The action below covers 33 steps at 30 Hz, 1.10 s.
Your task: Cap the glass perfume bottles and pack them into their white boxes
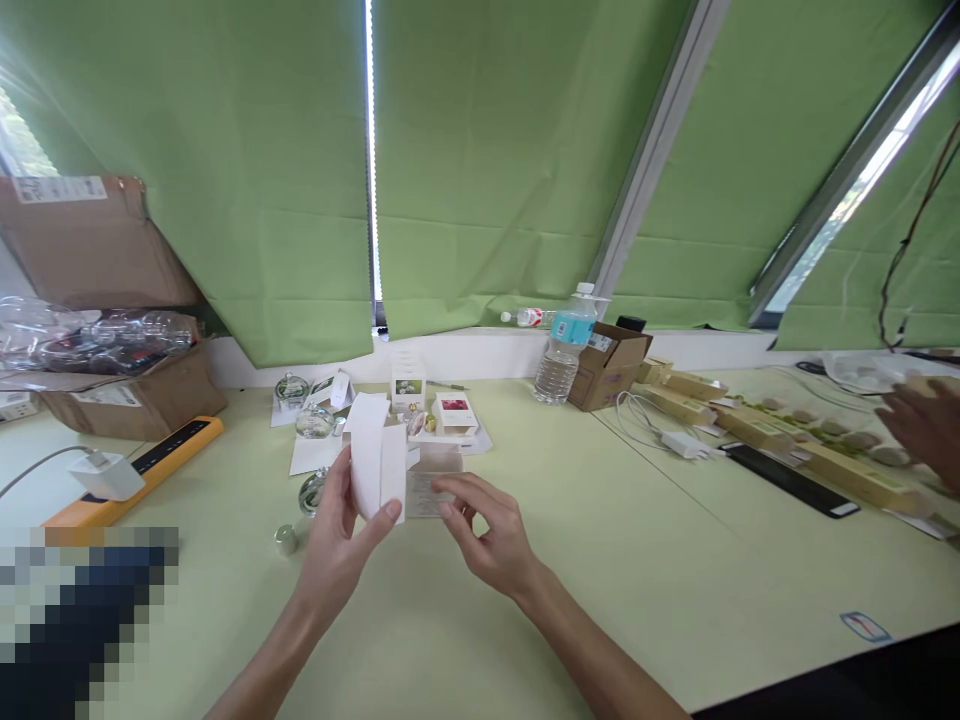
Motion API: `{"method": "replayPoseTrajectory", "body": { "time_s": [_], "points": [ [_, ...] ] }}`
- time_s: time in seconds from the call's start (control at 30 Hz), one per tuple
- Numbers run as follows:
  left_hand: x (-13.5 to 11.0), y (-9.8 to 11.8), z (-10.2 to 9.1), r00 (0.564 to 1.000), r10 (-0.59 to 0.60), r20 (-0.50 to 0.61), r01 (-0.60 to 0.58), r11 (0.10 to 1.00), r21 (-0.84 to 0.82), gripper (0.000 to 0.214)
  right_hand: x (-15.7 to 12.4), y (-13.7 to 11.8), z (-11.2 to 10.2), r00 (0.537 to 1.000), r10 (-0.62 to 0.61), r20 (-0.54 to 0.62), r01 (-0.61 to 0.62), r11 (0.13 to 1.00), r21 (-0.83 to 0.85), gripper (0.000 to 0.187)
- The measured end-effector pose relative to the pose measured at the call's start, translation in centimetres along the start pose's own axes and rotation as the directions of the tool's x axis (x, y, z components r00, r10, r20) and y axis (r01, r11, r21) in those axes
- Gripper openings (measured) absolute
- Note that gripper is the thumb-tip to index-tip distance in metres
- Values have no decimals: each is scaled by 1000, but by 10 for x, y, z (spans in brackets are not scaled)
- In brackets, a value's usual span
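Note:
My left hand (341, 525) grips a white paper carton (369, 455), thumb in front and fingers behind; a long flap stands up from it. Just right of it is a small grey-white printed box (425, 495), its near face covered in fine text. The thumb and forefinger of my right hand (484, 525) pinch its right edge. Whether this box and the white carton are joined is hidden. Glass bottles (313, 422) lie behind my left hand, and a small greenish cap (286, 540) sits left of it. Behind the carton are a white box with a green picture (409, 390) and one with a red picture (455, 412).
An orange power strip (180, 450) and an opened cardboard box (142, 395) are at left. A water bottle (566, 345) stands by a small brown box (611, 365). Rightward lie a white charger (686, 443), a black strip (787, 480) and another person's hand (926, 430).

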State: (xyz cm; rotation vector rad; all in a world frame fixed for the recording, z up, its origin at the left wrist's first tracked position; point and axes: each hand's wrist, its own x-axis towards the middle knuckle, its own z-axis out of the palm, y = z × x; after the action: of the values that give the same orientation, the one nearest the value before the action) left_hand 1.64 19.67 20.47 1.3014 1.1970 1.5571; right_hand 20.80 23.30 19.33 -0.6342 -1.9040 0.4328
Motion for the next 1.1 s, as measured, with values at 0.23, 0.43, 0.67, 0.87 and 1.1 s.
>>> {"method": "replayPoseTrajectory", "body": {
  "time_s": [0.23,0.43,0.67,0.87,1.1],
  "points": [
    [-7,-12,6,981,196,9,-175,850,497,87,1,-8,3,969,202,142,-221,967,131,40],
    [-12,-13,10,956,271,114,-286,769,572,80,3,-13,8,902,396,170,-429,861,272,36],
    [-14,-12,10,958,260,121,-282,776,565,88,4,-15,11,861,463,211,-504,723,473,34],
    [-9,-11,4,933,345,105,-356,829,432,73,9,-10,-7,885,463,53,-425,755,500,26],
    [8,-5,0,936,306,172,-347,732,586,37,21,0,-36,822,530,-208,-357,764,537,28]
  ]
}}
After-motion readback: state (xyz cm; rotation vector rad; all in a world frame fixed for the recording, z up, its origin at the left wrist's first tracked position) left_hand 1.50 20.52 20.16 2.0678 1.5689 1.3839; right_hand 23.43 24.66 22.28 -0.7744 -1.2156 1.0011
